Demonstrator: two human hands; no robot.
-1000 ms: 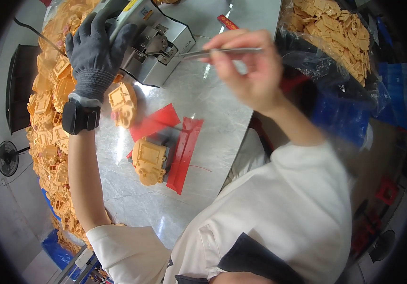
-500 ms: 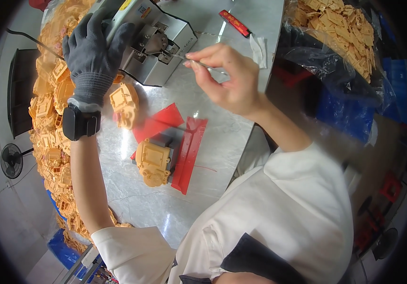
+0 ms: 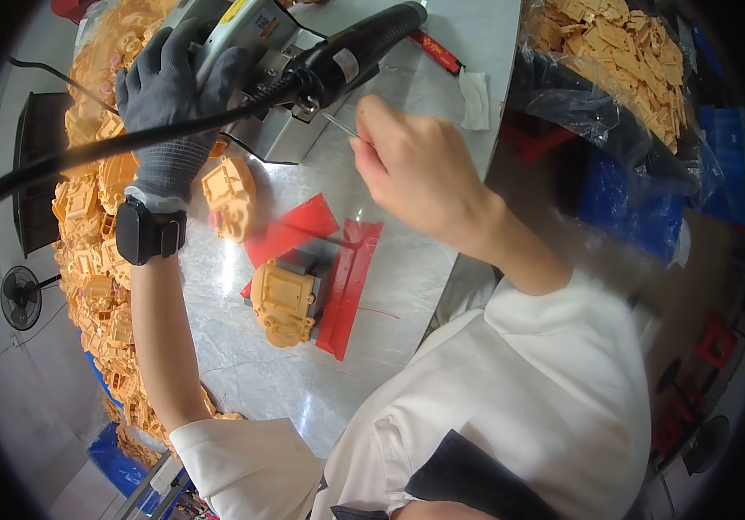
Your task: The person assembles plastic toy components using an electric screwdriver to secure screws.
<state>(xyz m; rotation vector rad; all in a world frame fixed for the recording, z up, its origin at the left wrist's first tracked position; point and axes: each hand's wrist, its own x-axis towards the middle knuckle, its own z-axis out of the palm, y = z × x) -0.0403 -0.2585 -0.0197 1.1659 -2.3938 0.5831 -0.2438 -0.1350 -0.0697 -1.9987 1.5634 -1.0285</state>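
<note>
At the top left, my left hand (image 3: 169,100) in a grey glove rests on a silver screw feeder (image 3: 255,35), fingers along its far side and thumb across its panel. My bare right hand (image 3: 424,156) pinches a thin metal tool (image 3: 340,124), which looks like tweezers, its tip toward the feeder's front. Above that tip hangs a black electric screwdriver (image 3: 364,52), hiding much of the feeder's front. A yellow-orange plastic housing (image 3: 281,303) sits on a dark block between red strips (image 3: 346,290). Another such housing (image 3: 229,198) lies nearer the feeder.
A black cord (image 3: 121,146) crosses in front of my left hand. Many orange parts (image 3: 95,269) are heaped along the table's left side. A red-handled tool (image 3: 437,52) and a white scrap (image 3: 474,100) lie at the back right. Flat orange pieces (image 3: 619,56) fill a bag further right.
The black screwdriver and its cord have come into view over the feeder. My right hand has turned over and shifted slightly down with the thin tool. The left hand stays on the feeder.
</note>
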